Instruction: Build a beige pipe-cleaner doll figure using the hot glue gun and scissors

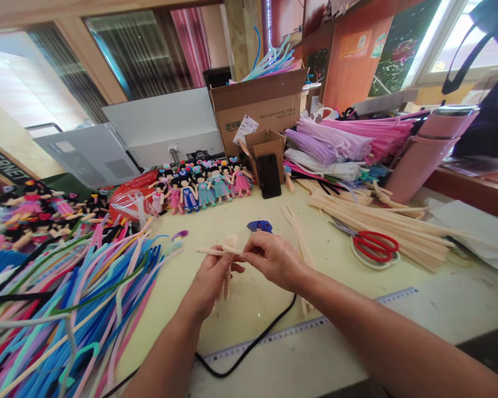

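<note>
Beige figure (228, 249), thin-limbed and seemingly fuzzy, is between both hands above the table (249, 326): the left hand (209, 276) is clamped on its body, apparently to steady it, while the right hand (274, 260) pinches one slim end. To the right, red-handled scissors (375, 246) lie beside straight, fuzzy stems (398, 235), likely for easy reach. Just beyond the hands lies a blue object (260, 226), unclear in kind. Farther back, soft dolls (205, 190) stand in rows; a flat phone (269, 176) leans on a carton (269, 142), probably to stay upright.

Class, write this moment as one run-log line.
left hand: holds beige piece; right hand: pinches its side; scissors: unheld; phone: against small box
</note>
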`<action>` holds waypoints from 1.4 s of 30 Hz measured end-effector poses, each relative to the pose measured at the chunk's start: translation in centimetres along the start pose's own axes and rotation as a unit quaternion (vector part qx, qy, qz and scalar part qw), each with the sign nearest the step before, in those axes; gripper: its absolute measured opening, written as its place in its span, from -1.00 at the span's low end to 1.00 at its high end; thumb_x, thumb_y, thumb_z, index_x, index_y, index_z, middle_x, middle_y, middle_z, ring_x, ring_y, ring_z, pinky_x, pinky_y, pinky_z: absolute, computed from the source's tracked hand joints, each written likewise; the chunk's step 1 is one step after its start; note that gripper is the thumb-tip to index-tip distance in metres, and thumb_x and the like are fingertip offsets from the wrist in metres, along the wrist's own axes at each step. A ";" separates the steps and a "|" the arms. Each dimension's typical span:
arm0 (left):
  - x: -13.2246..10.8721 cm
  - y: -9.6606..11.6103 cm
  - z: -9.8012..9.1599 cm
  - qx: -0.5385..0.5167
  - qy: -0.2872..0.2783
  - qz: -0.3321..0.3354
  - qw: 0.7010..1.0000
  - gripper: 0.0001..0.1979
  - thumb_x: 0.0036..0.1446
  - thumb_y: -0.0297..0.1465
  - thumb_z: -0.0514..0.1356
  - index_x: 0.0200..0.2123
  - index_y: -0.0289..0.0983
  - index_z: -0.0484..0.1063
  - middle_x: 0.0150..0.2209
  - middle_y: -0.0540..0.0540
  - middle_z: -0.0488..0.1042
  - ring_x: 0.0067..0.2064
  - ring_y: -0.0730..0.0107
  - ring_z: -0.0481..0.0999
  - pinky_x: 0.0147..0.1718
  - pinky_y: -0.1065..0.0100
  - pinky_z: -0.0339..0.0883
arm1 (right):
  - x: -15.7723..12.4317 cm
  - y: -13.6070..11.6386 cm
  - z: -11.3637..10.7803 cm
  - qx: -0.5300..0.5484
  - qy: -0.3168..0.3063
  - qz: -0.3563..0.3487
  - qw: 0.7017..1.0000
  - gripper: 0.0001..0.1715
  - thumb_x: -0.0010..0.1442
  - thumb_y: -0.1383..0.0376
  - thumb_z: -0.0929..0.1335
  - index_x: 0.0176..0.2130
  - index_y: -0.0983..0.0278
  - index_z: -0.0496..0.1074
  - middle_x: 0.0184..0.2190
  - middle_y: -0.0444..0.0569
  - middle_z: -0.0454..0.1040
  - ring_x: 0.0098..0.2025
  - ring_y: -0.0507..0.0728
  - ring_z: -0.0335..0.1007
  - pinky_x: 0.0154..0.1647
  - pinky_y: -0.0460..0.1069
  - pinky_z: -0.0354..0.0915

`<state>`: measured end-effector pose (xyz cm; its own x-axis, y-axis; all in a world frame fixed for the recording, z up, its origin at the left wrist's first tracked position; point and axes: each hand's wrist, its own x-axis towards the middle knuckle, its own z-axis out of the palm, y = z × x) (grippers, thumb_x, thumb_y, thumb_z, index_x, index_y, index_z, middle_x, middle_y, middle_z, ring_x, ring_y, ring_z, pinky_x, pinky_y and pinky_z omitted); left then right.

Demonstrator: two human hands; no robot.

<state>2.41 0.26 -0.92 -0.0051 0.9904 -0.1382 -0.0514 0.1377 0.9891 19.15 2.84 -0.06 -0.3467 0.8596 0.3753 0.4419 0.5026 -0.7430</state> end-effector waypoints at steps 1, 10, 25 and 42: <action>0.0 -0.1 0.0 -0.011 -0.004 -0.010 1.000 -0.63 -0.01 -0.15 0.37 -0.32 -0.29 0.38 -0.42 -0.02 0.49 -0.39 0.40 0.48 -0.37 0.38 0.31 | 0.0 0.0 0.0 -0.002 -0.001 -0.006 1.000 -0.82 0.14 0.38 0.45 -0.48 0.29 0.43 -0.52 -0.17 0.37 -0.46 -0.01 0.22 -0.41 -0.09 0.10; 0.0 0.7 -0.2 -0.154 -0.081 -0.109 0.979 -0.81 0.05 -0.38 0.24 -0.43 -0.27 0.24 -0.53 0.10 0.27 -0.64 0.65 0.12 -0.65 0.53 0.02 | 0.0 -0.1 -0.2 -0.005 0.005 -0.030 1.000 -0.84 0.15 0.41 0.41 -0.46 0.27 0.43 -0.51 -0.15 0.41 -0.44 0.00 0.28 -0.41 -0.09 0.13; 0.4 0.1 -0.5 -0.140 -0.044 -0.046 0.988 -0.56 -0.03 -0.10 0.37 -0.41 -0.25 0.22 -0.56 0.14 0.30 -0.66 0.68 0.15 -0.68 0.57 0.00 | 0.7 0.9 -1.9 0.109 0.077 -0.019 0.991 -0.75 0.25 0.18 0.34 -0.40 0.27 0.41 -0.49 -0.13 0.40 -0.42 0.02 0.28 -0.36 -0.07 0.20; -0.1 1.1 -1.0 -0.228 -0.088 -0.052 0.968 -0.60 -0.03 -0.13 0.40 -0.42 -0.29 0.34 -0.56 0.07 0.33 -0.64 0.66 0.17 -0.66 0.55 0.07 | 3.1 7.6 -0.3 0.016 -0.012 0.166 0.986 -0.84 0.04 0.34 0.41 -0.29 0.22 0.56 -0.53 -0.16 0.47 -0.49 0.03 0.30 -0.49 -0.09 0.17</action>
<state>1.39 0.34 0.14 0.1916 0.9637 -0.1857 -0.4789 0.2570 0.8394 21.69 9.31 -4.34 -0.2070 0.9736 0.0960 0.5077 0.1908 -0.8401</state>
